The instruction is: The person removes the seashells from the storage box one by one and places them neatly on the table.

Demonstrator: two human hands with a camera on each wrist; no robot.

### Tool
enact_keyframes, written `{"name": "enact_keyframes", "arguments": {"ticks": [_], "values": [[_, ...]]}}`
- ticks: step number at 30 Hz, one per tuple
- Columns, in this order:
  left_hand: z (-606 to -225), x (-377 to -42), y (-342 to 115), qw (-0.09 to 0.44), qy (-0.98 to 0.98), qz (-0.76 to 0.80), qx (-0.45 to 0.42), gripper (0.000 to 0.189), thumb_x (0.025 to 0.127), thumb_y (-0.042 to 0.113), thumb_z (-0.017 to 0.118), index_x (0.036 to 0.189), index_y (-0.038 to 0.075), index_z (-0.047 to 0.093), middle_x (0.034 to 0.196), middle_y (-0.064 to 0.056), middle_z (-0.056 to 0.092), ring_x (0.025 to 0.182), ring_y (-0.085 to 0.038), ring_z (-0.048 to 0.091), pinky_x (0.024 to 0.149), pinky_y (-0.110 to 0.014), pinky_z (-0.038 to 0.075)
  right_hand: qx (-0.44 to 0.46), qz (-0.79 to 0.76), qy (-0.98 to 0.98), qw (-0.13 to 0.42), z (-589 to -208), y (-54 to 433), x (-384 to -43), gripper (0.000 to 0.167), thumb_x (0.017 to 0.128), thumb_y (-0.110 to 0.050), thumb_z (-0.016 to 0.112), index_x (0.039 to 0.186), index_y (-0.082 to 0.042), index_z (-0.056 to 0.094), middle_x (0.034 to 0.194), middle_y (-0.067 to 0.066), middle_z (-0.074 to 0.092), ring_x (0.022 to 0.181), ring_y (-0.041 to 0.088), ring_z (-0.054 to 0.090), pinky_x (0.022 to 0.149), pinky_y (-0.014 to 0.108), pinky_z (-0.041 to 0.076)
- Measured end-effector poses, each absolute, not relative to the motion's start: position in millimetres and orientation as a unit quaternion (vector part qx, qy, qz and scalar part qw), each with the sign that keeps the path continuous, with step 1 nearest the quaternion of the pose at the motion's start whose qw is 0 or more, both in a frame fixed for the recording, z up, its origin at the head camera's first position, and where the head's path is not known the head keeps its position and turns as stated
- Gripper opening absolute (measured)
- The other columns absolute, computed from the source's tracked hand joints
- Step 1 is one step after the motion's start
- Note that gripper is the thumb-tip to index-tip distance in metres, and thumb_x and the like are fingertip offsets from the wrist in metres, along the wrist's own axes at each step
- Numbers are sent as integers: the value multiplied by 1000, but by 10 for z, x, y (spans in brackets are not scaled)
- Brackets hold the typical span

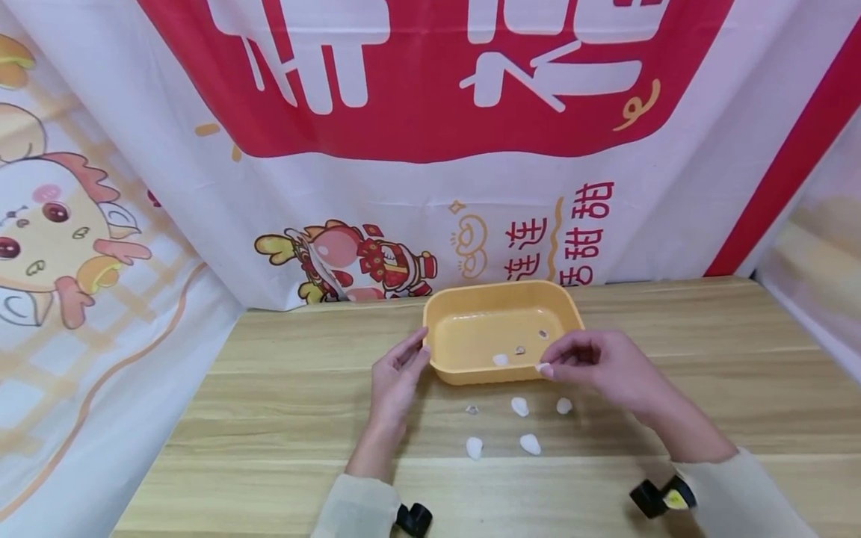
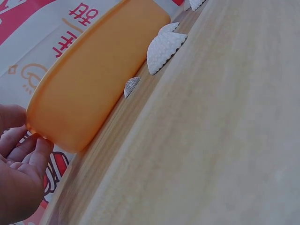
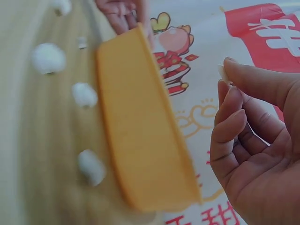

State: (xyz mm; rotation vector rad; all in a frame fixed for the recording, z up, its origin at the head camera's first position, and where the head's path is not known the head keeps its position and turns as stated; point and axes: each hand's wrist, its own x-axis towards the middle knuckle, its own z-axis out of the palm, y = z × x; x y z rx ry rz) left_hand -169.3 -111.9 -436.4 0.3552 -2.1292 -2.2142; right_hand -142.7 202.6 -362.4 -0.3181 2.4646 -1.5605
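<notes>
An orange-yellow plastic basin (image 1: pixel 464 299) stands at the back of the table, with a white shell (image 1: pixel 501 360) and two small greyish shells inside. My left hand (image 1: pixel 397 377) holds the basin's left end, thumb and fingers against it at the rim, as the left wrist view also shows. Between thumb and forefinger, my right hand (image 1: pixel 605 366) pinches a small white seashell (image 3: pixel 222 72) over the basin's front right rim. Several shells lie on the wood before the basin, among them a white shell (image 1: pixel 530 444) and a small grey ribbed shell (image 2: pixel 131 86).
The wooden table (image 1: pixel 282 426) meets a printed cloth (image 1: pixel 417 187) hanging close behind the basin. Another patterned cloth (image 1: pixel 114 359) hangs along the left side. Loose white shells, such as the one (image 1: pixel 563 406) below my right hand, lie near the basin's front.
</notes>
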Motion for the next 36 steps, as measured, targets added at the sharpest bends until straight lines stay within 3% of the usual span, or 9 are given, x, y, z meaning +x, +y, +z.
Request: {"name": "enact_keyframes", "arguments": {"ticks": [7,18,36], "values": [[-4363,-1710,-1140,32,-685,-720,107,38,102,9,72,138,20,73,155,-4,64,146,-25,58,121,-34,51,-109,-501,852,107,-3851,2193,-1193,18,92,-25,86,103,-13,79,92,6,73,84,16,64,68,25,58],[-4364,-1694,-1154,24,-689,-715,115,37,102,13,73,137,24,73,156,-1,63,147,-23,57,123,-36,51,-145,-492,840,174,-4187,2311,-1047,16,91,-24,86,99,-13,78,86,2,73,77,7,63,63,22,55],[-4385,-1710,-1122,31,-691,-714,106,36,103,12,72,137,21,73,155,-2,64,147,-24,58,122,-35,51,-125,-434,879,153,-4282,2350,-1033,10,89,-14,85,96,-14,79,81,-2,69,74,4,59,61,20,52]]}}
